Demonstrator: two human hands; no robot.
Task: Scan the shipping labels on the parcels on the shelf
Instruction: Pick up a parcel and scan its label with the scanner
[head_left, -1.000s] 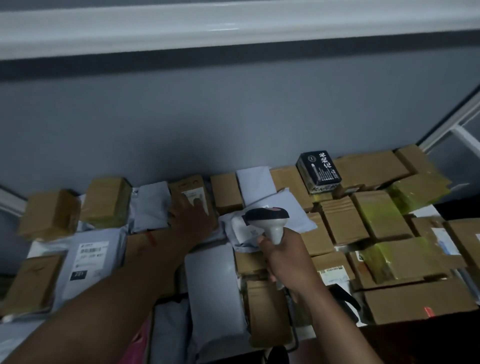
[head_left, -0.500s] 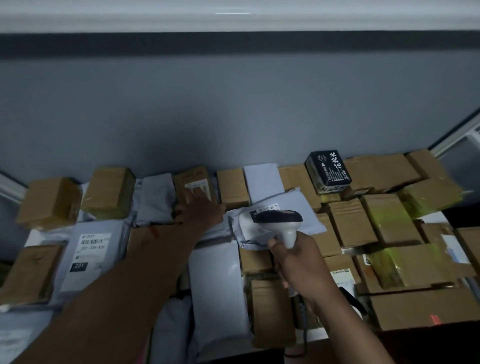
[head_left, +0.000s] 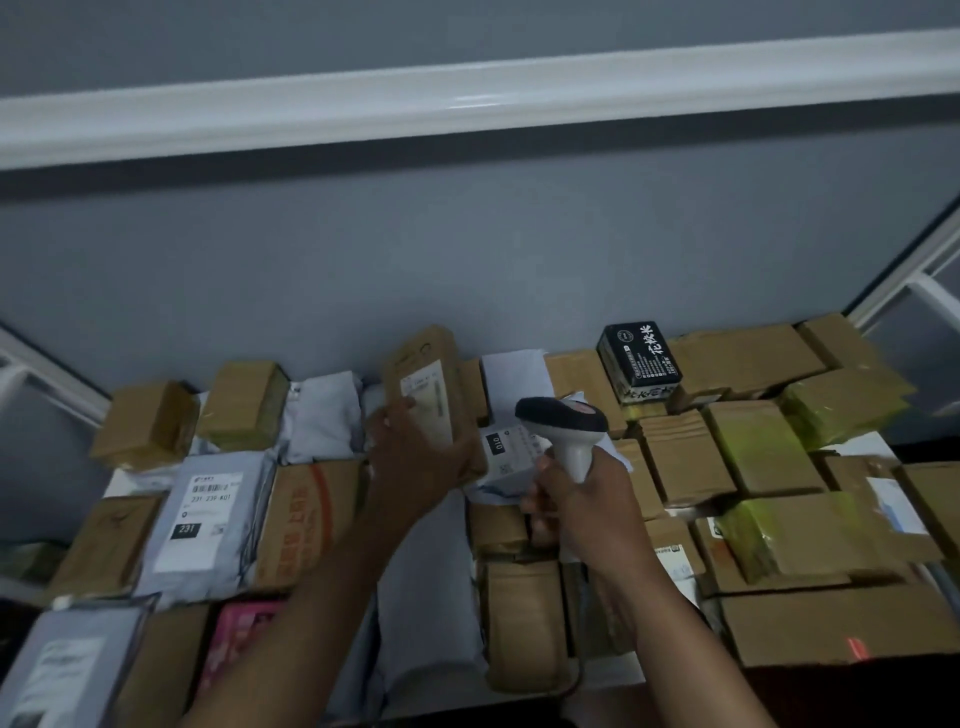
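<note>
On the shelf (head_left: 883, 447) against the grey wall, dozens of parcels lie packed edge to edge, brown boxes mixed with grey mailer bags. Near the back row the person's left hand (head_left: 415, 457) grips a small brown box (head_left: 423, 387) and tilts it up off the pile, its white label (head_left: 428, 402) turned toward us; the thumb lies across the label's lower corner and the fingers curl behind the box. Just to the right, the right hand (head_left: 582, 499) is wrapped tight around the pale handle of a barcode scanner (head_left: 566, 423), whose dark head points left toward the raised box. Beneath the scanner sits a crumpled white bag (head_left: 506, 457) with a label marked 010. A black box (head_left: 639, 361) with white characters rests at the back, right of the scanner. Farther left lies a grey mailer (head_left: 202, 519) marked 231.
</note>
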